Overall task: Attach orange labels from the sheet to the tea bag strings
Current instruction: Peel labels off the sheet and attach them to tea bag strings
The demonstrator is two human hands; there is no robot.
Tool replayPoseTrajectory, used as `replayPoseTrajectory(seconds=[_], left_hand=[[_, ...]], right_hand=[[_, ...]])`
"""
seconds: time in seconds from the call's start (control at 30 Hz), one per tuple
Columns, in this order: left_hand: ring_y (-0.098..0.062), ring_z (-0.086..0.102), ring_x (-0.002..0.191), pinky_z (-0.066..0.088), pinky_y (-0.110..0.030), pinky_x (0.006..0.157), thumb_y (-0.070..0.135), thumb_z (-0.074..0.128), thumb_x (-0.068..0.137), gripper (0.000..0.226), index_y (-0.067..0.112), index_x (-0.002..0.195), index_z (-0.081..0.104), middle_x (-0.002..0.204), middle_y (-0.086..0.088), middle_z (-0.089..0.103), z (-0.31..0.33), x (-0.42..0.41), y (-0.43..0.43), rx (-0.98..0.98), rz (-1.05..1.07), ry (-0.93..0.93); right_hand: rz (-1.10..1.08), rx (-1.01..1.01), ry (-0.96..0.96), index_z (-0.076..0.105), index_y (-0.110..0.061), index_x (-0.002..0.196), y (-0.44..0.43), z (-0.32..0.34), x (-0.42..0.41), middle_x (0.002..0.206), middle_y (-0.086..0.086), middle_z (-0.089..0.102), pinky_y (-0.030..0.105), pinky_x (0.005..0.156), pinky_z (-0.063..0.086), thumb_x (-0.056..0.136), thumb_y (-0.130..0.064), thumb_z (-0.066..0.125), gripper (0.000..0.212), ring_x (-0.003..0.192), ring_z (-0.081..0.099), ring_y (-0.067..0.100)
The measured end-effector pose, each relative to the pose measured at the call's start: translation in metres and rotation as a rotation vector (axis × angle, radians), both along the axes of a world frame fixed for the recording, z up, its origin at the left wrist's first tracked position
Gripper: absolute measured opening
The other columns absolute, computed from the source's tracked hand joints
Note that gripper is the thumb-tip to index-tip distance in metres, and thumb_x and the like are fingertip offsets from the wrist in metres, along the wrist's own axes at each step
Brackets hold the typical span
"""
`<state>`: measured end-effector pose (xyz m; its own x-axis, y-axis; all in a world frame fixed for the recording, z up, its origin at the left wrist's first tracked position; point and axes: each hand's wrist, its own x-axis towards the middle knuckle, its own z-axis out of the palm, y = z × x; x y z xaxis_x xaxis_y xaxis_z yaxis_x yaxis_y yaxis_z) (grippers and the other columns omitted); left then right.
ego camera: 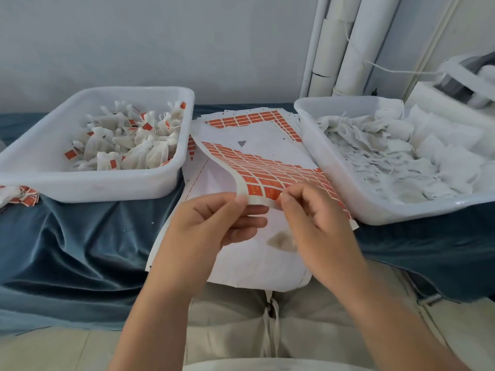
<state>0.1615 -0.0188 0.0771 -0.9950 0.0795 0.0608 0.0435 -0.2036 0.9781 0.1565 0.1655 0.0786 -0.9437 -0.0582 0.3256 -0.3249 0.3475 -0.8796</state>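
A person sat at a bench draped in blue cloth (pixel 80 250), holding a label sheet (pixel 267 170) just above it. The sheet's long axis ran diagonally from far left to near right, printed side up, with rows of orange rectangles. Its near-left corner was lifted and curled over, showing the white underside.

The left hand (pixel 214 223) held that curled edge, with thumb on top and fingers clamped beneath. The right hand (pixel 316 218) had its thumb and forefinger pinched together on an orange label (pixel 276 194) in the nearest row. Whether the label had lifted free could not be told.

White backing paper (pixel 254 263) lay under the hands, hanging over the bench edge, with a brownish patch (pixel 281 241) that was hard to make out. A second, partly used sheet (pixel 249 119) lay farther back.

The left white tub (pixel 93 183) held tea bags with orange tags (pixel 134 145). The right tub (pixel 348 199), cut off by the frame, held untagged tea bags (pixel 388 151). A blurred white machine (pixel 460 84) sat at the far right, beside white pipes (pixel 348 49).
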Motion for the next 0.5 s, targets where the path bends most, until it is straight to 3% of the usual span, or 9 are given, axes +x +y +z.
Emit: replayPoseTrajectory(seconds=[0.07, 0.17, 0.3, 0.4, 0.5], left_hand=[[-0.024, 0.079, 0.093, 0.06, -0.021, 0.072, 0.031, 0.068, 0.094, 0.019, 0.023, 0.102, 0.084, 0.104, -0.01, 0.081, 0.001, -0.001, -0.003, 0.005, 0.005, -0.022], [-0.016, 0.077, 0.08, 0.057, -0.019, 0.067, 0.034, 0.085, 0.082, 0.015, 0.022, 0.09, 0.085, 0.094, -0.009, 0.081, 0.001, -0.001, -0.003, 0.004, 0.097, -0.015], [-0.015, 0.077, 0.08, 0.057, -0.019, 0.065, 0.037, 0.076, 0.081, 0.017, 0.022, 0.088, 0.082, 0.09, -0.005, 0.08, 0.0, -0.001, -0.003, -0.08, 0.14, 0.069], [-0.016, 0.077, 0.081, 0.059, -0.022, 0.066, 0.026, 0.073, 0.092, 0.012, 0.015, 0.094, 0.08, 0.089, -0.003, 0.079, -0.003, -0.002, -0.001, -0.201, 0.133, 0.179], [-0.015, 0.076, 0.083, 0.06, -0.022, 0.064, 0.023, 0.069, 0.096, 0.015, 0.01, 0.097, 0.078, 0.087, 0.001, 0.077, -0.006, -0.002, 0.001, -0.274, 0.135, 0.256]], right_hand=[[-0.002, 0.037, -0.006, 0.064, -0.028, 0.087, -0.002, 0.005, 0.0, 0.083, -0.005, 0.067, 0.023, 0.059, 0.05, 0.107, -0.024, 0.055, 0.022, 0.068, 0.057, 0.008], [-0.02, 0.087, 0.057, 0.063, -0.024, 0.087, -0.001, 0.015, 0.003, 0.078, -0.006, 0.062, 0.038, 0.064, 0.051, 0.107, -0.024, 0.057, 0.021, 0.07, 0.057, 0.014], [-0.042, 0.141, 0.208, 0.066, -0.02, 0.091, 0.002, 0.033, 0.006, 0.077, -0.006, 0.063, 0.027, 0.06, 0.047, 0.105, -0.027, 0.056, 0.018, 0.072, 0.06, 0.017], [-0.046, 0.293, 0.261, 0.071, -0.019, 0.097, 0.0, 0.043, -0.005, 0.084, -0.013, 0.068, 0.015, 0.064, 0.046, 0.107, -0.023, 0.059, 0.016, 0.081, 0.064, 0.009], [0.017, 0.454, 0.268, 0.075, -0.018, 0.099, -0.003, 0.04, -0.014, 0.086, -0.013, 0.067, 0.014, 0.069, 0.046, 0.106, -0.023, 0.06, 0.017, 0.083, 0.061, 0.005]])
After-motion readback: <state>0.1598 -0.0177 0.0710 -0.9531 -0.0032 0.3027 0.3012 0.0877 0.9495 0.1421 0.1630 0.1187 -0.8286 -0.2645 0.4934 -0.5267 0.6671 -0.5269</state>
